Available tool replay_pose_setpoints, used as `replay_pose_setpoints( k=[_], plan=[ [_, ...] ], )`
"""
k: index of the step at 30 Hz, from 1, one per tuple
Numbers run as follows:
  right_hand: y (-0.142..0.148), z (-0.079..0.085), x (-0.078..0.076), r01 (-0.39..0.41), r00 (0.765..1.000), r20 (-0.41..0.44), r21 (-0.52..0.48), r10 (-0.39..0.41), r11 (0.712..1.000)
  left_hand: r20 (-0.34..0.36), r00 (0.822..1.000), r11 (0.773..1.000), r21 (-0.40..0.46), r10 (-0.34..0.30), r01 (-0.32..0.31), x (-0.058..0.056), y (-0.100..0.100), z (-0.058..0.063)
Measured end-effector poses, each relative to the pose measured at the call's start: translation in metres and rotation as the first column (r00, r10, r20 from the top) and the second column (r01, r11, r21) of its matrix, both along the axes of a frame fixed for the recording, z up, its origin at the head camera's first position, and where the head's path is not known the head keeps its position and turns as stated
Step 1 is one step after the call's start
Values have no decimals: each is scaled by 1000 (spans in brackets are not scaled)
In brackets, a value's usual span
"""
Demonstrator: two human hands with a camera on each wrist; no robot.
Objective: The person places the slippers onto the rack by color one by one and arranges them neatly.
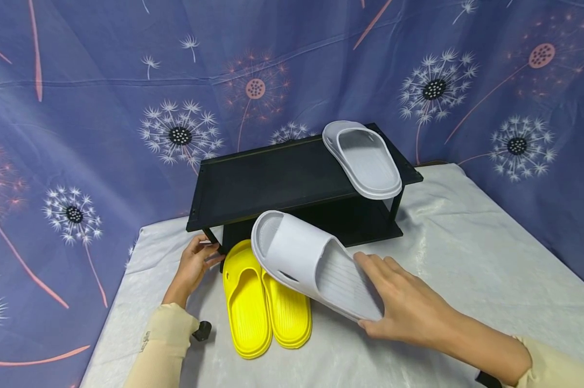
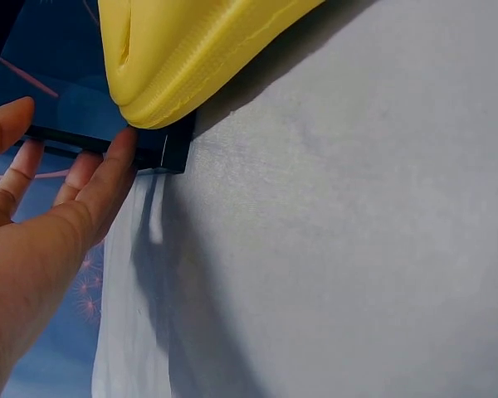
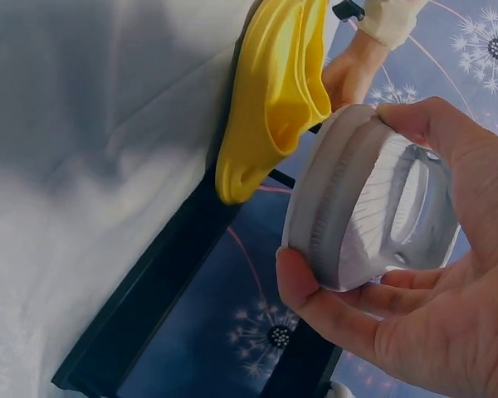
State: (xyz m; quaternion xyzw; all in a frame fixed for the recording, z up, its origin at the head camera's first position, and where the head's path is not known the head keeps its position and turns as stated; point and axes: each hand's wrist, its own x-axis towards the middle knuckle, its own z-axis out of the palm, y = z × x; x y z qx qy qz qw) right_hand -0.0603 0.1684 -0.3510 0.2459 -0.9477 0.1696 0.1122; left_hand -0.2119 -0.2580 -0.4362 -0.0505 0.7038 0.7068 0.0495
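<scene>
In the head view my right hand [image 1: 408, 304] grips a pale grey slipper [image 1: 297, 245] by its heel end, thumb on one side and fingers on the other. The slipper's toe points up and left, overlapping the front of a black two-tier shoe rack [image 1: 263, 180]. My left hand [image 1: 192, 269] is at the rack's left leg, its fairly straight fingers touching the frame. In the left wrist view those fingertips lie along the lower shelf's edge [image 2: 83, 143], close under a yellow slipper [image 2: 191, 58]. The matching grey slipper [image 1: 367, 156] rests on the top shelf's right end.
Two yellow slippers [image 1: 249, 318] stand side by side before the rack's left part, toes towards it. A white cloth [image 1: 466, 258] covers the table. Behind hangs a blue curtain [image 1: 321, 64] with dandelion prints.
</scene>
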Motion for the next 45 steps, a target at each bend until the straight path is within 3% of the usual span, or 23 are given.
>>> replay_pose_setpoints(
  k=[16,30,45],
  plan=[
    [3,12,-13,9,999,-39,-74,-12,997,-6,1000,1000,19,-2,2,-1,-1,-1],
    [1,19,-20,95,995,22,-115,-93,989,-7,1000,1000,13,-3,3,-1,-1,-2],
    [-1,28,-30,110,994,0,-134,-111,985,2,1000,1000,-7,5,-5,-2,-2,-3]
  ],
)
